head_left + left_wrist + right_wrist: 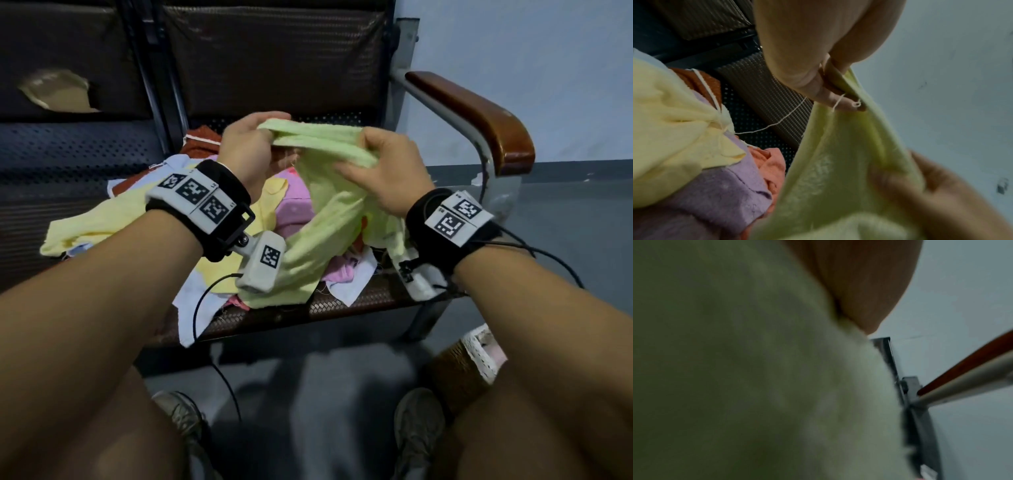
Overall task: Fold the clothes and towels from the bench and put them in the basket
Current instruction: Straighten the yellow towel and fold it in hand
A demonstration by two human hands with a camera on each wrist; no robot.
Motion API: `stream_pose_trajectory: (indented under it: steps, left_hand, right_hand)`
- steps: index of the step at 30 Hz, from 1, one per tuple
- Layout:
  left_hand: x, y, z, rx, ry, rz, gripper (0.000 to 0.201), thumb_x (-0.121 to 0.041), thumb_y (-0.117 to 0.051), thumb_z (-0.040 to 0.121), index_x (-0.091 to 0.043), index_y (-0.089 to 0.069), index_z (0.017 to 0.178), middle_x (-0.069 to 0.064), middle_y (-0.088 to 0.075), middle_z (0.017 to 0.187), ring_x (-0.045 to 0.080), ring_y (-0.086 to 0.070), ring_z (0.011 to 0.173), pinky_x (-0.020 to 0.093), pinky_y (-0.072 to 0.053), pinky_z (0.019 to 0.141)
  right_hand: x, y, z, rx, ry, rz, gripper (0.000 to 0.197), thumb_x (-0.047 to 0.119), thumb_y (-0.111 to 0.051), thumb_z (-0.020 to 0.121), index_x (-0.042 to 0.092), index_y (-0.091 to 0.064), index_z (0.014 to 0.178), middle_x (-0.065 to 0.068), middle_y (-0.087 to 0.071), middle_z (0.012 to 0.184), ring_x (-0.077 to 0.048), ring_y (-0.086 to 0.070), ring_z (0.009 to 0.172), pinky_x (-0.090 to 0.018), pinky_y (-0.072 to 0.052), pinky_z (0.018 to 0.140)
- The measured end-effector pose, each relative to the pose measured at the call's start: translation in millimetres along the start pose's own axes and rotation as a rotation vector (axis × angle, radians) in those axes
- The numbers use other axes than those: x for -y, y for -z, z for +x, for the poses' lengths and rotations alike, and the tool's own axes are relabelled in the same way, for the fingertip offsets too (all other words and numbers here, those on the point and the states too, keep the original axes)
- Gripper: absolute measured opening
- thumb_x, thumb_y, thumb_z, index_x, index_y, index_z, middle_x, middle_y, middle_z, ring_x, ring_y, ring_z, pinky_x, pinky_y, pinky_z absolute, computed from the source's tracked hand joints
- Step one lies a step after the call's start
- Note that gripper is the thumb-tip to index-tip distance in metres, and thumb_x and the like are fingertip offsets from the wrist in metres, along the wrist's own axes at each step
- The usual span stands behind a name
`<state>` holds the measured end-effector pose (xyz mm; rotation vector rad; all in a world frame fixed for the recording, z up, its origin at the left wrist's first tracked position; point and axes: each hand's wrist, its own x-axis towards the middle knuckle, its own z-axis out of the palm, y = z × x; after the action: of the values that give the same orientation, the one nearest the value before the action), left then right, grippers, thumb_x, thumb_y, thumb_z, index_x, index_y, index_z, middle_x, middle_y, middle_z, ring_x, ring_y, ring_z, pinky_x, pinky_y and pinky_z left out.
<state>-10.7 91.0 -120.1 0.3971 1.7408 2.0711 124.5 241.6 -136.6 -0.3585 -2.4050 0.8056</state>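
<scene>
Pale green towel (329,192), held up between both hands above the counter (342,303); top edge bunched into a doubled band, remainder hanging in loose folds down onto the pile below the wrists. Left hand (248,144) curled round the left end of that band, fingers (830,97) pinching the hem, a loose thread trailing from it. Right hand (383,168) closed over the right end, thumb across the front of the cloth; right wrist view almost filled by blurred green fabric (756,369), finger detail not readable there. Judged soft, light and limp terry: no stiffness to hold a crease unaided, prone to sagging and dragging neighbouring pieces, frayed threads likely to snag. Best taken at two corners of one hem and pulled taut before folding, rather than by the bunched middle. Below and to the left of the hands, a heap of unfolded cloths: pale yellow cloth (99,222), pink cloth (294,209), rust-coloured cloth (202,140), white pieces nearest the body. Wooden armrest (479,113) to the right of the right hand. Basket (466,363) on the floor, below the right forearm, partly hidden.
</scene>
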Motion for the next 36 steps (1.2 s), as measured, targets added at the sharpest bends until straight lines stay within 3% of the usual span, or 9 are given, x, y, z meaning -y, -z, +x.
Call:
stream_pose_trajectory:
  steps: [3,7,11,13,15,18,24,29,36]
  left_hand:
    - [0,9,4,-0.049,-0.020,-0.034,0.032,0.004,-0.037,0.099,-0.002,-0.065,0.112,0.016,-0.068,0.097,0.023,-0.070,0.080,0.029,-0.058,0.068]
    - [5,16,5,-0.084,0.021,-0.056,0.031,0.001,-0.039,0.100,0.002,-0.063,0.120,0.016,-0.067,0.094,0.023,-0.069,0.077,0.025,-0.056,0.060]
    - [9,25,15,-0.121,0.090,0.062,0.033,-0.012,-0.043,0.101,-0.006,-0.058,0.130,0.001,-0.064,0.096,0.014,-0.065,0.081,0.028,-0.059,0.072]
    - [9,30,18,-0.157,0.138,0.039,0.022,-0.015,-0.049,0.099,-0.012,-0.066,0.113,0.004,-0.069,0.105,0.020,-0.068,0.094,0.036,-0.059,0.086]
    - [9,31,16,-0.170,0.167,-0.029,0.014,-0.013,-0.053,0.096,-0.014,-0.067,0.095,0.005,-0.073,0.092,0.021,-0.071,0.085,0.032,-0.061,0.074]
    - [13,27,8,-0.072,0.187,-0.092,0.021,-0.007,-0.045,0.100,-0.008,-0.065,0.098,0.006,-0.070,0.085,0.016,-0.069,0.070,0.026,-0.057,0.056]
    - [12,6,-14,0.180,0.213,-0.218,0.030,-0.002,-0.035,0.103,-0.001,-0.063,0.094,0.007,-0.072,0.074,0.015,-0.073,0.067,0.026,-0.059,0.064]
    - [-2,5,-13,0.133,0.145,-0.299,0.027,-0.005,-0.039,0.102,-0.005,-0.064,0.091,0.001,-0.068,0.063,0.008,-0.062,0.051,0.018,-0.053,0.054]
    - [1,26,-5,0.034,0.130,-0.332,0.023,-0.001,-0.042,0.101,-0.004,-0.065,0.097,0.007,-0.071,0.074,0.012,-0.070,0.060,0.022,-0.057,0.060]
  right_hand:
    - [-19,2,-6,0.211,-0.005,-0.406,0.019,0.035,-0.071,0.085,0.018,-0.071,0.094,0.005,-0.059,0.087,-0.019,-0.058,0.085,-0.027,-0.041,0.074]
    - [-34,-11,-19,0.362,-0.233,-0.554,0.038,0.039,-0.053,0.094,0.014,-0.062,0.067,-0.004,-0.057,0.064,-0.028,-0.061,0.069,-0.033,-0.046,0.060]
    - [-40,-18,-21,0.336,-0.298,-0.223,0.041,0.027,-0.043,0.104,0.014,-0.061,0.069,0.002,-0.049,0.057,-0.014,-0.049,0.054,-0.027,-0.037,0.055]
    - [-39,-14,-19,0.217,-0.366,0.005,0.042,0.024,-0.037,0.107,0.014,-0.069,0.081,0.010,-0.050,0.049,-0.004,-0.040,0.042,-0.018,-0.034,0.043]
    - [-36,-9,-17,0.108,-0.386,0.129,0.037,0.023,-0.044,0.105,0.012,-0.075,0.087,0.013,-0.063,0.055,-0.009,-0.042,0.043,-0.018,-0.037,0.042]
    - [-28,-12,-19,0.243,-0.297,0.045,0.027,0.038,-0.063,0.094,0.017,-0.077,0.084,0.000,-0.074,0.082,-0.014,-0.056,0.058,-0.025,-0.045,0.058]
    - [-9,-54,-34,0.435,-0.187,-0.208,0.075,0.092,-0.054,0.060,0.023,-0.071,0.080,0.005,-0.073,0.076,-0.014,-0.068,0.074,-0.037,-0.056,0.070]
    - [-24,-59,-35,0.301,-0.154,-0.450,0.044,0.061,-0.073,0.077,0.030,-0.044,0.065,0.012,-0.046,0.061,-0.022,-0.056,0.065,-0.029,-0.035,0.055]
    - [-36,-64,-38,0.434,-0.293,-0.427,0.024,0.028,-0.053,0.092,0.015,-0.050,0.072,-0.007,-0.057,0.079,-0.031,-0.060,0.081,-0.031,-0.041,0.067]
